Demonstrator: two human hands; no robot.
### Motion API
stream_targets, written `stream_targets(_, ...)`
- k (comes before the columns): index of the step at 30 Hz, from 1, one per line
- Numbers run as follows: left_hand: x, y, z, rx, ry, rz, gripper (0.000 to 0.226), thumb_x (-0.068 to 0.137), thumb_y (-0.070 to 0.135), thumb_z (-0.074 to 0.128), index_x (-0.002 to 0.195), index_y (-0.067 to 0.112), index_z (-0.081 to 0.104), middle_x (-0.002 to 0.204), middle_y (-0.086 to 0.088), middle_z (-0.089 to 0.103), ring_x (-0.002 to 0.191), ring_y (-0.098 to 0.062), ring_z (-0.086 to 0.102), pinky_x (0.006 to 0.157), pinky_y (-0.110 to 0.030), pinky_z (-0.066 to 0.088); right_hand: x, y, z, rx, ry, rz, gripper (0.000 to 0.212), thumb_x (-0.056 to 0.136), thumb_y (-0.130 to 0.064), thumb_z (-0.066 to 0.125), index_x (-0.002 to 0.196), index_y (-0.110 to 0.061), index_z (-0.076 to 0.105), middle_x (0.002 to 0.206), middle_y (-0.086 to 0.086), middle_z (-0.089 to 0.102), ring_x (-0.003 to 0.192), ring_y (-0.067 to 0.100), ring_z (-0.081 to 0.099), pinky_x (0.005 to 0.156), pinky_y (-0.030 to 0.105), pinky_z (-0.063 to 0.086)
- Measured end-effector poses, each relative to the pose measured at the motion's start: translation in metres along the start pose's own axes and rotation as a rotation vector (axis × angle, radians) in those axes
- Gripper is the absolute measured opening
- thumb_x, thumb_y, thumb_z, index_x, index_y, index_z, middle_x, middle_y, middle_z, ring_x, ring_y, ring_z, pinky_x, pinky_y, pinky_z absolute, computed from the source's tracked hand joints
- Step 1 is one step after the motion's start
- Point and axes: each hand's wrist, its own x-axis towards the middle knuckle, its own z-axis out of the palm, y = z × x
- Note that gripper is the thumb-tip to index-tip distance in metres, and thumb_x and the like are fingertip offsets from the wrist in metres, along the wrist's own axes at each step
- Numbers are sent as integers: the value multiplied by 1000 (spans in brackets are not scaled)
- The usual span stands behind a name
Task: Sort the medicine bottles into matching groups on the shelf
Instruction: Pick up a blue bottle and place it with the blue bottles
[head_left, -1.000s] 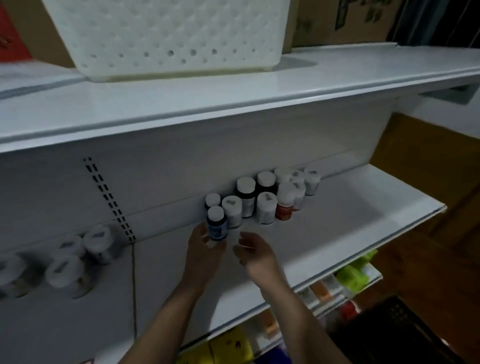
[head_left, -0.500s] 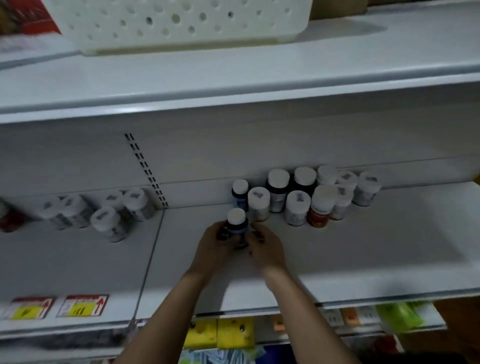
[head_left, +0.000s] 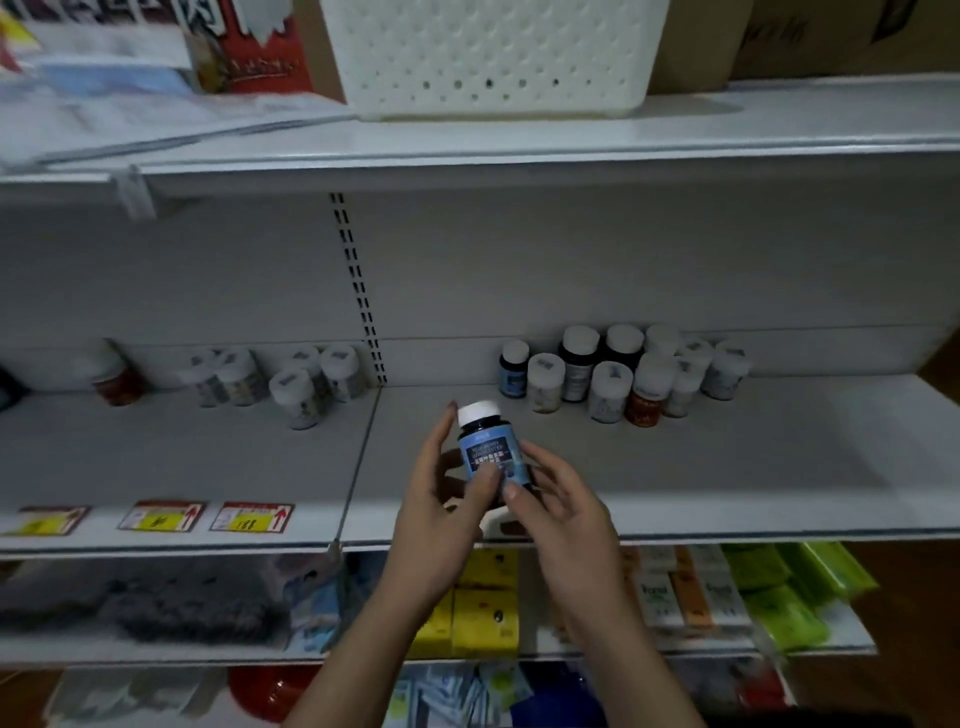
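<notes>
A dark bottle with a blue label and white cap (head_left: 488, 447) is held upright above the middle shelf (head_left: 727, 478). My left hand (head_left: 441, 493) grips its left side and my right hand (head_left: 556, 499) holds its right side, thumbs on the label. A cluster of several white-capped bottles (head_left: 623, 374) stands at the back right of the shelf, including a matching blue-label bottle (head_left: 513, 370) and an orange one (head_left: 644, 400). Another group of white-capped bottles (head_left: 291, 379) stands at the back left, with a red bottle (head_left: 111, 374) further left.
A white perforated basket (head_left: 488, 52) sits on the upper shelf with papers and a red package to its left. Price tags (head_left: 249, 517) line the shelf's front edge at left. Yellow boxes (head_left: 483, 608) and green packs (head_left: 779, 597) fill the lower shelf.
My hands have lifted the blue-label bottle off the shelf and drawn it toward me, label facing the camera. The view has swung left and pulled back.
</notes>
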Motion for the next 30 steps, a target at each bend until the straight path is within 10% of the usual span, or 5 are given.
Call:
stream_targets(5, -72, 18, -47, -114, -80, 50, 71, 75, 47, 68, 138, 58, 35, 126, 8, 63, 106, -21, 66, 83, -38, 56, -78, -22, 31, 31, 5, -44, 34, 87, -9, 66, 115, -28, 65, 105, -8, 74, 95, 5, 70, 76, 22, 56)
stream_targets(30, -209, 96, -11, -254, -22, 181, 62, 77, 21, 63, 128, 54, 51, 106, 2, 68, 100, -24, 68, 85, -33, 57, -209, -80, -1, 89, -50, -149, 28, 91, -14, 59, 115, -28, 62, 104, 6, 73, 94, 21, 71, 81, 39, 56)
